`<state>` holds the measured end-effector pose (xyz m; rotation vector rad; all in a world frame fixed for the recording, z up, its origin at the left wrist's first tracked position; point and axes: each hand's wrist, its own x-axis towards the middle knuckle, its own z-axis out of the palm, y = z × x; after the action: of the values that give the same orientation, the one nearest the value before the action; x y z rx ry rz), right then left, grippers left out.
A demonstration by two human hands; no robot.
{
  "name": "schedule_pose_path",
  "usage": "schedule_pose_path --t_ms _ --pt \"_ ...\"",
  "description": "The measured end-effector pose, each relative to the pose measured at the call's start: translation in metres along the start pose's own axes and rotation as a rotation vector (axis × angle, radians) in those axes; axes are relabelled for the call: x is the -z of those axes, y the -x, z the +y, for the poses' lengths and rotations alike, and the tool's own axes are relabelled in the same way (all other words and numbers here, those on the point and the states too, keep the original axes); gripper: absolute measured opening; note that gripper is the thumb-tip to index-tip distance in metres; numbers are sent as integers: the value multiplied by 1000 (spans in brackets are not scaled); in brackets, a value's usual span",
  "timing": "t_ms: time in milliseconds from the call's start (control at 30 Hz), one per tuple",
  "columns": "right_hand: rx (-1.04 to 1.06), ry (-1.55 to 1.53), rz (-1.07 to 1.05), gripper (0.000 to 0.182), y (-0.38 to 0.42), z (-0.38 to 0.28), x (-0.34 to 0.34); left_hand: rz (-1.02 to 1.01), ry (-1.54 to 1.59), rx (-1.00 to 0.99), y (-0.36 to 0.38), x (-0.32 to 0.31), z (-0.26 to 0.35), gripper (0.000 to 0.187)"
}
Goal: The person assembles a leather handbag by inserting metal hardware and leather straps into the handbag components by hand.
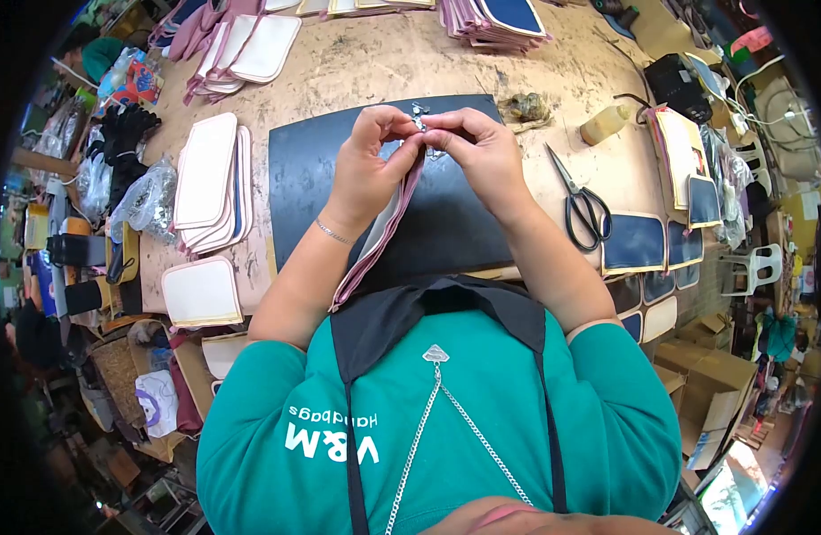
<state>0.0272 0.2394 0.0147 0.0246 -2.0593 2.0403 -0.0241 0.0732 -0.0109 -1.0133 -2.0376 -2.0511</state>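
Observation:
In the middle of the head view, my left hand (373, 159) and my right hand (482, 153) meet fingertip to fingertip over a black mat (464, 223). Both pinch the top end of a pink-edged pouch piece (388, 227), seen nearly edge-on and hanging down toward my chest. Small silver metal parts (418, 113) show at the fingertips, too small to identify; more metal bits lie just below my right fingers. Black-handled scissors (584, 207) lie on the table right of my right forearm.
White panels (207, 174) are stacked left of the mat. Pink-and-navy pieces (495, 22) pile at the back. A small bottle (604, 125) lies beyond the scissors. Navy panels (633, 242) lie at the right edge, near a cardboard box (705, 374).

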Motion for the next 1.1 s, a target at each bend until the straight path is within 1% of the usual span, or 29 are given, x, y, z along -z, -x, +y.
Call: schedule_pose_path --t_ms 100,267,367,400,500,567,667,767,867,900,967,1067,1100 --pt "66 107 12 15 1 -4 0 27 7 15 -1 1 2 30" --pt "129 219 42 15 4 -9 -2 -4 -32 17 0 3 0 28" --pt "308 347 17 17 4 -12 0 -14 -72 -7 -4 4 4 24" --pt "319 367 9 18 4 -13 0 -13 -89 -21 -4 5 6 23" --pt "343 429 -9 19 6 -17 -1 20 -102 13 -4 5 9 19" --pt "344 465 -14 17 5 -17 -1 26 -39 101 -2 7 8 15" --pt "-32 6 -10 15 5 -9 -8 29 23 185 -3 7 20 10" --pt "-113 -133 -43 15 2 -4 -10 0 70 241 -4 13 20 14" --pt "-91 -168 -65 17 0 1 -12 -4 139 318 -4 17 19 17" --pt "-125 -211 -39 17 0 2 -14 3 164 347 -4 19 19 18" --pt "-193 -291 17 17 -1 2 -17 49 243 343 -4 18 14 18" --pt "-305 -421 -99 16 -5 12 -16 92 287 331 -3 18 10 17" --pt "-290 -410 -130 16 -7 16 -17 101 290 326 -3 18 9 17"
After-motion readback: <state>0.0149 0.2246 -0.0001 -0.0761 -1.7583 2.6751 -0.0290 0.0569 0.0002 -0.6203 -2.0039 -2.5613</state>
